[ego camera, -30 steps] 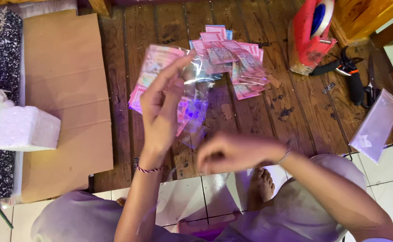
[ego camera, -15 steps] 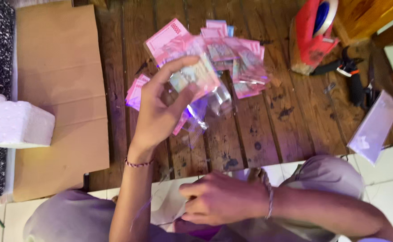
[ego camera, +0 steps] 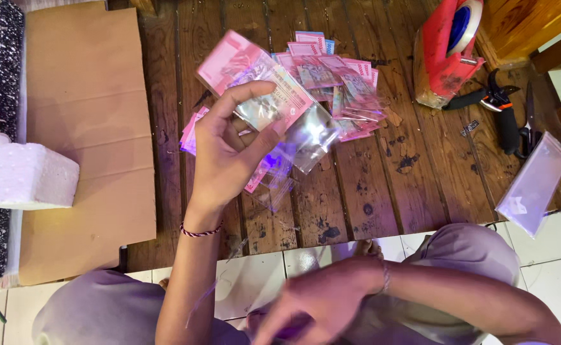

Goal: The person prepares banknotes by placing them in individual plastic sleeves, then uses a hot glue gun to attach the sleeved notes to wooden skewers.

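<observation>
My left hand (ego camera: 226,156) is raised over the wooden table and pinches a pink banknote in a clear plastic sleeve (ego camera: 261,89). Behind it a heap of more sleeved pink banknotes (ego camera: 338,86) lies on the table (ego camera: 382,185), with a few more under my hand at the left (ego camera: 191,134). My right hand (ego camera: 319,306) is low by my lap, blurred, fingers curled; I cannot tell whether it holds anything.
A large brown cardboard sheet (ego camera: 82,128) lies at the left, with a white foam block (ego camera: 24,176) on its edge. A red tape dispenser (ego camera: 450,48), black-handled pliers (ego camera: 498,105) and a stack of clear sleeves (ego camera: 536,185) sit at the right.
My left hand has turned and lifted the sleeved banknote higher. My right hand has dropped from the table edge down toward my lap.
</observation>
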